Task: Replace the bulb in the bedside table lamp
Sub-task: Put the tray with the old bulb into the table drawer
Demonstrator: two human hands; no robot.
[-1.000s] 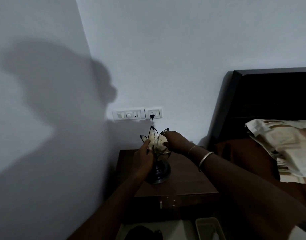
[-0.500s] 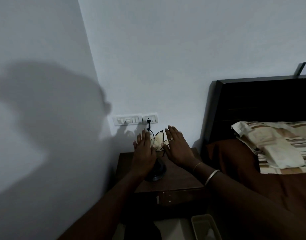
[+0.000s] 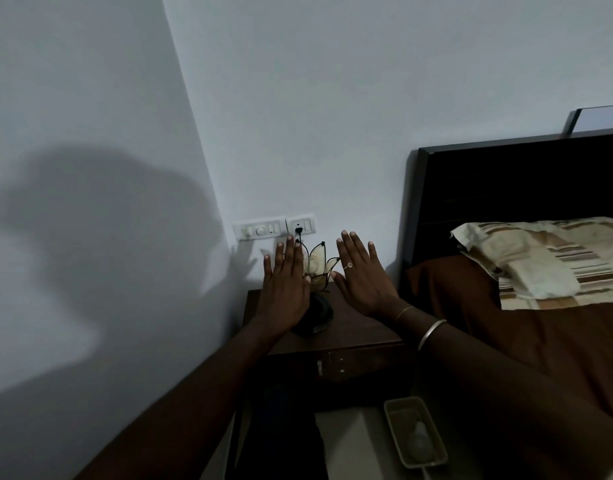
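A small lamp (image 3: 318,271) with pale petal-shaped panels in a black wire frame stands on a round dark base (image 3: 320,315) on the brown bedside table (image 3: 360,329). Its black cord runs up to a plug (image 3: 298,231) in the wall socket. My left hand (image 3: 285,285) is held flat, fingers stretched out, just left of the lamp and partly in front of it. My right hand (image 3: 362,275), wearing a ring, is flat and spread just right of the lamp. Neither hand holds anything. A bulb (image 3: 419,441) lies in a beige tray (image 3: 395,415) on the floor.
A white switch panel (image 3: 259,229) sits on the wall beside the socket. The dark headboard (image 3: 505,188) and a bed with a striped pillow (image 3: 547,261) and brown sheet fill the right. The table's drawer front (image 3: 350,362) faces me. The room is dim.
Both hands let go of the lamp's top and opened flat on either side of it. The view shifted, showing more of the bed and the floor tray.
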